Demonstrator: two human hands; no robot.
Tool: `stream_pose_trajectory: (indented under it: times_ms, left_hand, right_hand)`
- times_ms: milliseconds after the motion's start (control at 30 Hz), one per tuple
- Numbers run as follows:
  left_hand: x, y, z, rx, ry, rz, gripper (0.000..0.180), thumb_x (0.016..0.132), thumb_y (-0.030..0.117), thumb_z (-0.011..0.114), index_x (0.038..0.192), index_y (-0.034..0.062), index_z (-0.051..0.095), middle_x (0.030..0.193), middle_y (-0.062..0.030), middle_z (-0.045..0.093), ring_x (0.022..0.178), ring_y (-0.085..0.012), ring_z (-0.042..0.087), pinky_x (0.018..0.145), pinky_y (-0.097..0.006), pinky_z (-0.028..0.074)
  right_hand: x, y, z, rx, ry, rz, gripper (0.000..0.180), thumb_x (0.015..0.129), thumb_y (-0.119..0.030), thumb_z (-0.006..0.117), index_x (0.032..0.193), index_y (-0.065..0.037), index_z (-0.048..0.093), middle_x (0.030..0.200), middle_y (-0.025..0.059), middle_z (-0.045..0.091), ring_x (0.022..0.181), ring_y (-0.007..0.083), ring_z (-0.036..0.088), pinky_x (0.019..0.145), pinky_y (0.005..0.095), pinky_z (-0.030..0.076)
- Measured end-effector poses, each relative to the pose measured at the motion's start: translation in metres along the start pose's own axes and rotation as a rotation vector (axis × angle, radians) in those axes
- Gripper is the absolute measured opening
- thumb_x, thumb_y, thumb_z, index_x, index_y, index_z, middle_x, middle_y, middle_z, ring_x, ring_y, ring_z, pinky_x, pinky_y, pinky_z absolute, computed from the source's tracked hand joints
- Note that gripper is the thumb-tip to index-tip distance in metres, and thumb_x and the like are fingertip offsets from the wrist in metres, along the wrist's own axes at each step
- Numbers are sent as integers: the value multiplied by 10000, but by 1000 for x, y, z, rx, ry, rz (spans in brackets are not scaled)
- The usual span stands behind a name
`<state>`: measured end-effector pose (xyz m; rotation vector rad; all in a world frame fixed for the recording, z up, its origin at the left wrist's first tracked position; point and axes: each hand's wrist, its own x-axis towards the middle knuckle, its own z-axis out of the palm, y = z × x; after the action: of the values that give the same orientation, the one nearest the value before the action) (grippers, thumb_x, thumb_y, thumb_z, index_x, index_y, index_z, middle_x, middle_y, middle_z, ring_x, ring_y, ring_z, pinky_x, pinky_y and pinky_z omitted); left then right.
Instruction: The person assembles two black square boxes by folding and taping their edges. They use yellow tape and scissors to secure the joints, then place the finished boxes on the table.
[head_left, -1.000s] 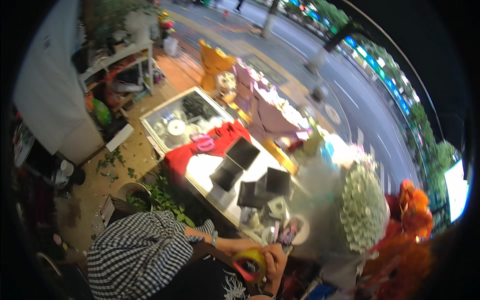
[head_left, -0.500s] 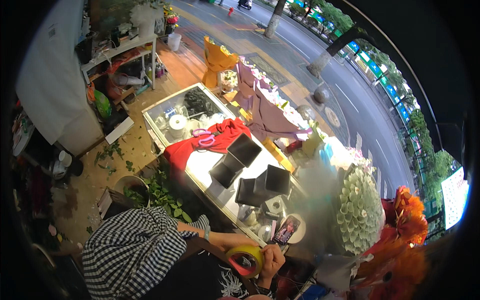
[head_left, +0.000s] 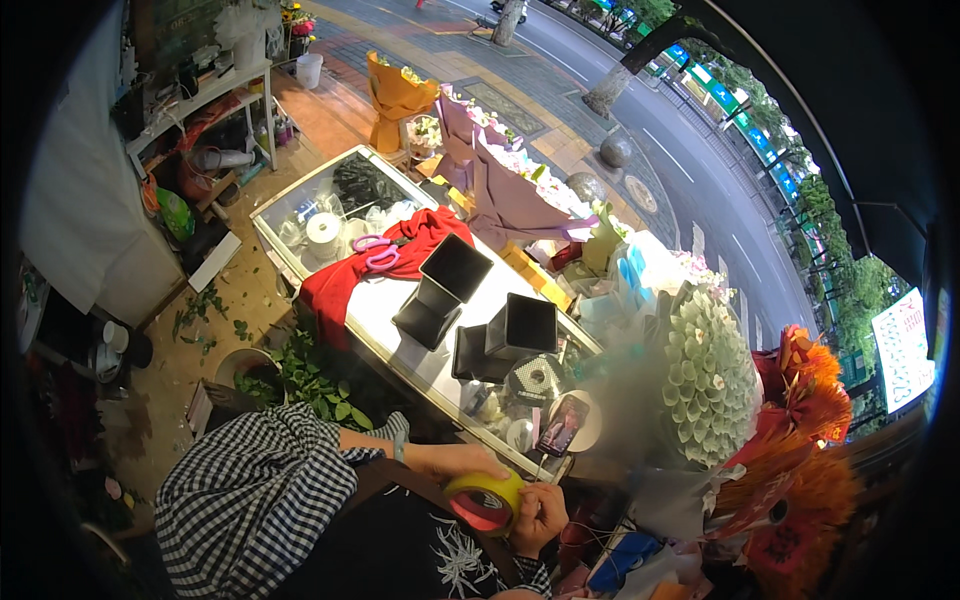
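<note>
seen from my head camera looking down: my left hand (head_left: 462, 462) lies over the top of a yellow roll of tape (head_left: 487, 499), fingers curled around its rim, and my right hand (head_left: 540, 515) grips the roll's right side, fingers closed on it; the roll sits low in the middle of the view, just in front of my dark apron and touching both hands. just beyond the roll runs the near edge of a glass-topped counter (head_left: 400, 350), which slants away to the upper left; there is little free room between that edge and my body. on the counter stand three black square boxes (head_left: 455, 268), open at the top; i cannot tell what is in them. a phone (head_left: 560, 425) lies on a white round dish near the counter's near corner, close to my right hand. farther back a red cloth (head_left: 345, 280) hangs over the counter's left edge with pink scissors (head_left: 375, 250) on it. to my right a large pale green bouquet (head_left: 705, 375) and orange flowers (head_left: 800, 470) crowd in. to my left, leafy green stems (head_left: 315, 385) lie on the floor beside the counter.
</note>
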<state>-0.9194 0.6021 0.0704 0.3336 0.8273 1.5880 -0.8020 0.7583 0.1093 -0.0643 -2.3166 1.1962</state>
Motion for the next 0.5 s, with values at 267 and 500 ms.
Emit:
stream_pose_trajectory:
  times_ms: [267,500]
  left_hand:
    - [0,4,9,-90,94,33,362,941,317,595,1003,-31,670,888,-16,665,770,-70,601,656,-216,492]
    - [-2,1,2,-104,137,83,331,944,300,584,998,-16,667,862,-24,662,742,-78,607,623,-221,490]
  right_hand:
    - [27,-24,-12,-97,-243,96,64,794,-14,671,811,1,611,759,108,584,625,228,568,565,302,446]
    - [23,-15,6,-123,-99,12,79,782,-46,688,820,-26,622,779,114,593,688,283,578,619,359,460]
